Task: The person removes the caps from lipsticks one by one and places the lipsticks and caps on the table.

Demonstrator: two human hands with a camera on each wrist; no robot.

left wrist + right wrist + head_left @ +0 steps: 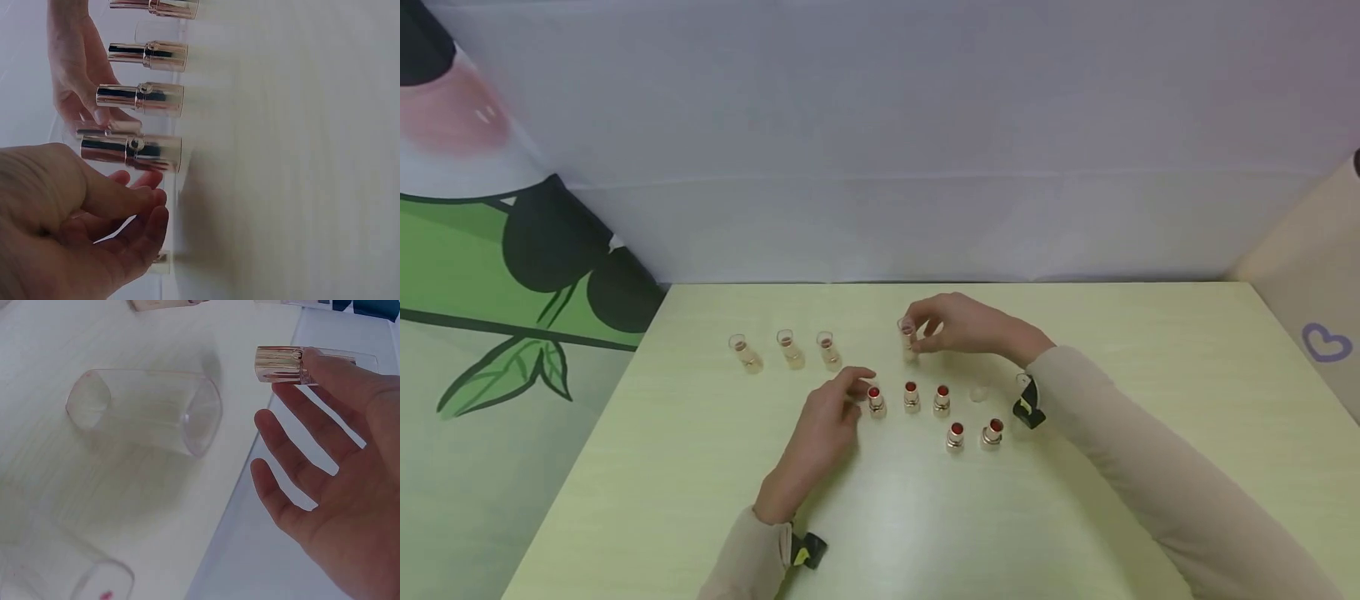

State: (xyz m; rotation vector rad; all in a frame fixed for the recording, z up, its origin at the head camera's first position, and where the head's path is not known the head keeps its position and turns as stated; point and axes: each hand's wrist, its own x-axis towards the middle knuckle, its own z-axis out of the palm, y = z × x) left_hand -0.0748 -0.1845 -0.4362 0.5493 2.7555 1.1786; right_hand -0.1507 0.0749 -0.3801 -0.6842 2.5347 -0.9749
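My right hand (966,325) holds a lipstick (907,337) upright at the back of the table. In the right wrist view, its thumb and index finger pinch the gold tube (278,364), which has a clear end; the other fingers are spread. My left hand (829,421) is beside the leftmost red-topped lipstick (876,403). In the left wrist view, its thumb and fingertips come close together just next to that rose-gold tube (103,150), with nothing visible between them. More uncapped lipsticks (942,402) stand to the right, their red tops facing up.
Several lipsticks with clear tops (790,348) stand in a row at the back left. Clear caps lie near the right hand, one large cap (144,412) in the right wrist view. A pale wall (880,225) rises behind the table (700,500).
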